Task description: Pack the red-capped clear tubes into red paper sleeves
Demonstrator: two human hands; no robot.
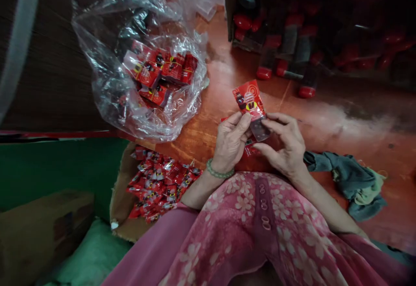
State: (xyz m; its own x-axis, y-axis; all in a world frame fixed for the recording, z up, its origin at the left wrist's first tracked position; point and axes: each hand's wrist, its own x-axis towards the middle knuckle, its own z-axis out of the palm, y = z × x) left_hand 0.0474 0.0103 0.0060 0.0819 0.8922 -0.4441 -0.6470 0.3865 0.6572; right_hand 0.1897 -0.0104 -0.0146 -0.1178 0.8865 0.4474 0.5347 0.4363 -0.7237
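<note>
My left hand is closed on a small red printed packet, its thumb lying across the packet's lower left side. Below the red print is a see-through greyish part with small bumps; I cannot tell whether it is a separate piece. My right hand holds this lower end from the right, fingertips at its right edge and thumb close to the bottom corner. Beneath the hands, another red packet lies on the reddish table, partly hidden by the fingers.
A clear plastic bag with bundled red packets lies at the upper left. A cardboard box of red packets stands below it. Red-capped clear containers are at the upper right. Dark cloth lies right of my right hand.
</note>
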